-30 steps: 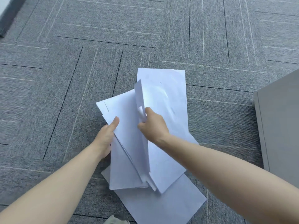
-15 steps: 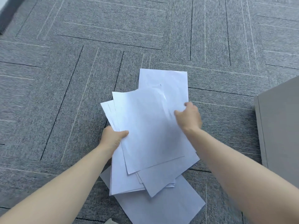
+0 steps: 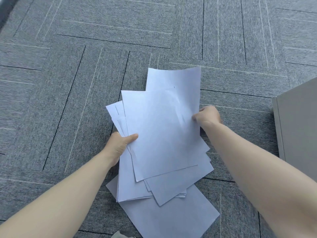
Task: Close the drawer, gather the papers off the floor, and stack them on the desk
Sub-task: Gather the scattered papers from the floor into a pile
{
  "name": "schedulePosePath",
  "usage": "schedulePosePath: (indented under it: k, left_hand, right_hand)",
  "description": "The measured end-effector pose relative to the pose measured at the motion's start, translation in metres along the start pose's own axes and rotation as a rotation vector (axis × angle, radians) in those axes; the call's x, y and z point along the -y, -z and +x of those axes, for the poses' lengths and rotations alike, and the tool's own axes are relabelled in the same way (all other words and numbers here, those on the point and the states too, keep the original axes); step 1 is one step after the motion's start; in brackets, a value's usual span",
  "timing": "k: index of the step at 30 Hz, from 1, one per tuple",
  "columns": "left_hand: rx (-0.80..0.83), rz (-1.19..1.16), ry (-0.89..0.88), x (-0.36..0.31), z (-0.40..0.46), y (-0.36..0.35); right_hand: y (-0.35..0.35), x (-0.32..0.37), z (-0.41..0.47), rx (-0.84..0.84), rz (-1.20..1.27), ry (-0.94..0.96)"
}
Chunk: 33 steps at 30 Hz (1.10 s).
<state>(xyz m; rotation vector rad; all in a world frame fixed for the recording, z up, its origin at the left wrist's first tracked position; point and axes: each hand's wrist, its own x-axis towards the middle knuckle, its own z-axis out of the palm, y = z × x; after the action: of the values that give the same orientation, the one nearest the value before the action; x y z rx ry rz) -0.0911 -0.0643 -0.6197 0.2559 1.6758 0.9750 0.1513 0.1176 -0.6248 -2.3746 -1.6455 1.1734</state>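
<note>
Two bare hands are holding a loose, fanned bundle of white papers (image 3: 159, 134) just above a grey carpet floor (image 3: 68, 83) marked with thin dark and pale lines. The left hand (image 3: 118, 145) is gripping the bundle's left edge, its thumb lying across the top sheet and its fingers hidden underneath. The right hand (image 3: 208, 116) is pinching the right edge of the sheets, fingers curled closed on the paper. One further sheet (image 3: 171, 219) is lying flat on the carpet under the near end of the bundle — whether the bundle is touching it cannot be told. The sheets in the bundle are sitting askew, corners sticking out at the left and at the near end, and the farthest sheet is reaching beyond the others with its far edge curling up a little. Every visible face of the paper is showing blank; a couple of short faint marks near the left corners are too small to read. At the right edge of the view a pale grey cabinet (image 3: 298, 124) is standing on the carpet, well apart from the papers; only flat panels and one vertical seam are showing, so any drawer front or contents cannot be made out — no label or writing is visible on it.
</note>
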Motion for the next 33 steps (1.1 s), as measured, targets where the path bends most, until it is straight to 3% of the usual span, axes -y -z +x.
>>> schedulePosePath:
  k: [6,9,12,15,22,33]
  left_hand:
    - [-0.043,-0.015,-0.019,-0.008,0.003,-0.008]
    - [-0.097,0.033,-0.029,-0.006,0.003,-0.001]
    - [-0.160,0.053,-0.031,-0.003,0.005,0.016]
    - [-0.203,-0.012,-0.026,-0.004,0.004,0.041]
    - [-0.289,-0.162,-0.042,-0.001,-0.005,0.090]
    - [-0.346,-0.180,-0.015,0.004,-0.022,0.106]
  right_hand:
    - [-0.014,0.005,-0.022,0.290,-0.092,0.252]
    - [-0.006,0.003,-0.030,0.348,-0.064,0.293]
    - [0.006,-0.004,-0.042,0.259,-0.001,0.265]
    - [0.010,-0.018,-0.068,0.140,-0.330,0.300]
    - [-0.022,-0.064,-0.144,0.242,-0.619,0.395]
    - [-0.051,-0.087,-0.172,0.088,-0.673,0.476]
